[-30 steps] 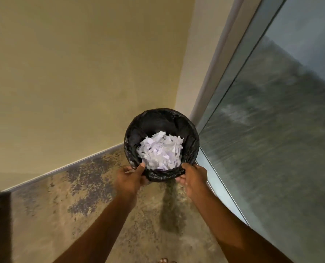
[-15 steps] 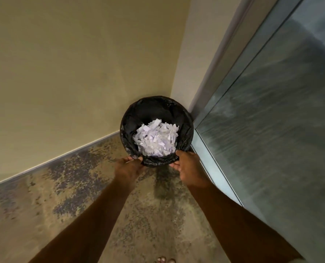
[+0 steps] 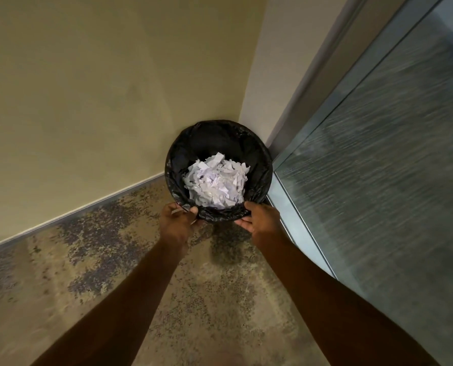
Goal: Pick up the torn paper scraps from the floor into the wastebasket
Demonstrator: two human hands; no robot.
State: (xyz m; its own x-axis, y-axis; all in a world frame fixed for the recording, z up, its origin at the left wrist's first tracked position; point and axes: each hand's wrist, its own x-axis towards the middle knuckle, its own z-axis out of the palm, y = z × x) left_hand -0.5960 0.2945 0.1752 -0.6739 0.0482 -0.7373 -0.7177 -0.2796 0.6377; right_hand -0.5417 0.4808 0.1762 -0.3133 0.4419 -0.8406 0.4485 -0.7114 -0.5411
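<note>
Floor (image 3: 114, 260) corner: L hand (image 3: 176, 223), R hand (image 3: 262, 220) fingers (image 3: 242, 224) grip wastebasket (image 3: 263, 159) near rim.

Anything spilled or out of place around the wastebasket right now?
Nothing stands out. The scraps sit heaped inside the wastebasket, none on the visible floor. Left hand and right hand grip its near rim.

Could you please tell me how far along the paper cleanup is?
Done: the scraps are piled in the wastebasket, and the visible floor shows none. In hand: left hand and right hand grip its near rim. Left: probably just releasing it.
</note>
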